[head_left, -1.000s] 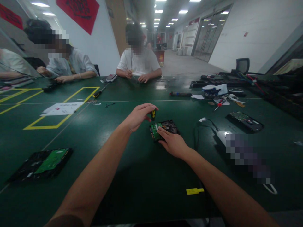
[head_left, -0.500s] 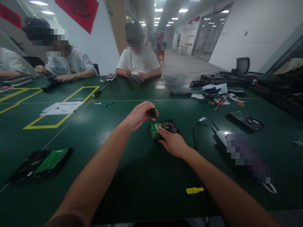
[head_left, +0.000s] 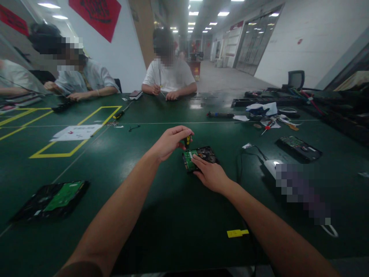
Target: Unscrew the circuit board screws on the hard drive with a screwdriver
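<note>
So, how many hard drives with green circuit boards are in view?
3: the middle drive under the right hand, the left drive at lower left, the right drive at far right. Others may be hidden.

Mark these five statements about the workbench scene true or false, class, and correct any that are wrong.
1. The left grip holds a yellow-and-black tool. True.
2. The right grip touches nothing. False: its fingers rest on the central drive.
3. The white paper lies to the left of the left grip. True.
4. The yellow label lies beyond the central drive, on the far side from the camera. False: it lies nearer the camera than that drive.
5. Another drive with a green board lies on the table, at the left of the view. True.
</note>
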The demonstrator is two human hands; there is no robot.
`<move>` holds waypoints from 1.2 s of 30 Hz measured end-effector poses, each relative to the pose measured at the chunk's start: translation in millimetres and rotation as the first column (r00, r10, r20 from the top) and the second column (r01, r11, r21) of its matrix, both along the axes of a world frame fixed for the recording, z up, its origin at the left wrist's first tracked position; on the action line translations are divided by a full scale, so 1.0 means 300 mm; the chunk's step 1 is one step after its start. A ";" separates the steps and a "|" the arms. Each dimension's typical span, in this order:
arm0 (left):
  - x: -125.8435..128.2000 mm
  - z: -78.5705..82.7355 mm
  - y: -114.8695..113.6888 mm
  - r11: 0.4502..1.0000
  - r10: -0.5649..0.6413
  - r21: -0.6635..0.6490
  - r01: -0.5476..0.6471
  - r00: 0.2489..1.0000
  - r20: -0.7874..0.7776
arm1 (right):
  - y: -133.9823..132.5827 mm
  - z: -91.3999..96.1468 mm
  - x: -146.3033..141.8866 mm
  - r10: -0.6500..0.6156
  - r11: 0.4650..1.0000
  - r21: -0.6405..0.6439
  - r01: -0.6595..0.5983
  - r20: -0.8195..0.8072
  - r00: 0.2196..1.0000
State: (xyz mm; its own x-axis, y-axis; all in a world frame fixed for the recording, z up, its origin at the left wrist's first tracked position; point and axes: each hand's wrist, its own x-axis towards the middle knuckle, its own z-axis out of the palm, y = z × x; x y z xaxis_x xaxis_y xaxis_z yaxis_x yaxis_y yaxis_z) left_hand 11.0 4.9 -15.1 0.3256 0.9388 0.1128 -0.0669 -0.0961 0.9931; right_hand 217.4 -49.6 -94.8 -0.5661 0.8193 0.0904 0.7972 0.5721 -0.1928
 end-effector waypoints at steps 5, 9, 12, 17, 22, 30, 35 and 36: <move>0.002 -0.004 0.004 0.999 0.030 -0.015 -0.030 1.000 0.002 | 0.001 0.000 0.001 0.005 1.000 0.012 -0.005 0.014 1.000; 0.008 -0.001 0.002 0.995 0.089 0.042 -0.087 0.995 -0.039 | 0.002 0.000 0.001 0.000 1.000 0.011 0.000 0.016 1.000; 0.007 0.003 -0.001 0.992 0.094 0.092 -0.088 0.993 -0.064 | 0.002 -0.002 0.001 -0.004 1.000 0.001 0.004 0.014 1.000; 0.001 0.002 0.001 0.994 0.056 0.100 -0.049 0.996 -0.063 | 0.002 -0.003 -0.001 -0.011 1.000 0.002 0.011 0.018 1.000; 0.000 0.002 0.002 0.995 0.042 0.090 -0.037 0.997 -0.057 | 0.003 -0.003 0.000 0.001 1.000 0.010 -0.001 0.013 1.000; 0.003 0.004 0.003 0.992 0.085 0.103 -0.079 0.995 -0.052 | 0.003 -0.004 -0.002 -0.016 1.000 -0.013 0.016 0.003 1.000; 0.005 0.004 0.000 0.996 0.037 0.083 -0.043 0.996 0.080 | 0.002 -0.004 -0.001 -0.016 1.000 -0.019 0.016 -0.003 1.000; 0.005 0.005 -0.001 0.996 0.031 0.079 -0.038 0.996 0.085 | 0.002 -0.004 -0.001 -0.015 1.000 -0.020 0.015 -0.003 1.000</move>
State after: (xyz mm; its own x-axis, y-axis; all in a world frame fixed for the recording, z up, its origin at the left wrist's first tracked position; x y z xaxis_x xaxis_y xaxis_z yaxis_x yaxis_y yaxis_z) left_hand 12.5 4.6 -13.5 0.2790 0.9361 0.2143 -0.1447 -0.1796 0.9730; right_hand 217.2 -49.0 -95.9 -0.5534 0.8295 0.0754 0.8051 0.5559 -0.2068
